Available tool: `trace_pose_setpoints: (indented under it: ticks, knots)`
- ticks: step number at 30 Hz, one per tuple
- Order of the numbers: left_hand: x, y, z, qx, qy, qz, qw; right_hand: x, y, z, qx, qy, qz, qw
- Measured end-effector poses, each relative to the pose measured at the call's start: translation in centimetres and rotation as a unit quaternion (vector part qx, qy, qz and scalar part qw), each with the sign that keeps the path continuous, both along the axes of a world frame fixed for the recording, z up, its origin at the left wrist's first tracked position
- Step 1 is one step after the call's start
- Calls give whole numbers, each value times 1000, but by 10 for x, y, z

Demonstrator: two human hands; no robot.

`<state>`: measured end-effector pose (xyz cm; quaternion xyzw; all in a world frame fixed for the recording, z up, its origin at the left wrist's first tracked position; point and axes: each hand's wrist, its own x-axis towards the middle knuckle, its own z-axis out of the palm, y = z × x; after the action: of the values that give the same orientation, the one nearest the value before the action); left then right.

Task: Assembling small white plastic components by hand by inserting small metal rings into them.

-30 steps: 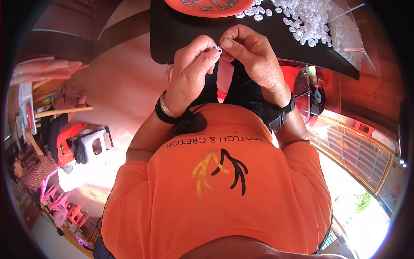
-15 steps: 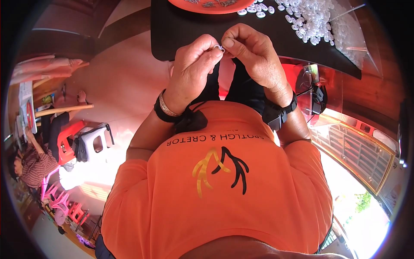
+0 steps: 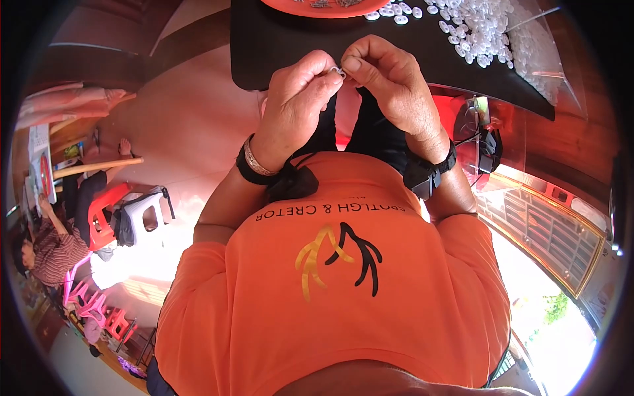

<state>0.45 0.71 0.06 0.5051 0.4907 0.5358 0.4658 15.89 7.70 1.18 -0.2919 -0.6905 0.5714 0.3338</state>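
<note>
Between the thumb and index finger of my left hand [image 3: 297, 102] is a small white oval plastic piece [image 3: 337, 70], mostly covered by the fingertips. My right hand [image 3: 395, 89] is closed in a pinch right beside it, fingertips meeting the piece's edge. Whatever lies in the right pinch is too small and hidden to make out. Both hands are raised at the near edge of a black table [image 3: 290, 39]. Beyond them stands an orange-red plate [image 3: 317, 12] with small grey metal-looking pieces [image 3: 325, 3] on it.
Many white oval pieces [image 3: 472, 33] are heaped at the table's far right, against a clear plastic sheet or bag [image 3: 541, 59]. A few loose ones [image 3: 401, 20] lie by the plate. At far left, another person [image 3: 59, 257] sits near red and white plastic stools [image 3: 148, 218].
</note>
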Motion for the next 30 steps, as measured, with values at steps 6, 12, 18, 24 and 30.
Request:
trace_pose_setpoints:
  ticks: [6, 12, 18, 24, 30]
  knots:
    - [2, -1, -2, 8, 22, -13, 1000, 2, 2, -1, 50, -48, 3, 998]
    - [5, -4, -6, 58, 52, -8, 997, 2, -7, -1, 33, -62, -15, 997]
    - [5, -2, -6, 92, 81, -8, 992, 7, -8, 8, 9, -104, 16, 994]
    - [0, -1, -3, 53, 60, -15, 997, 4, -1, 13, 11, -67, 11, 998]
    - [-5, -3, 5, 33, 88, -41, 995, 6, 0, 17, 71, -113, 36, 990]
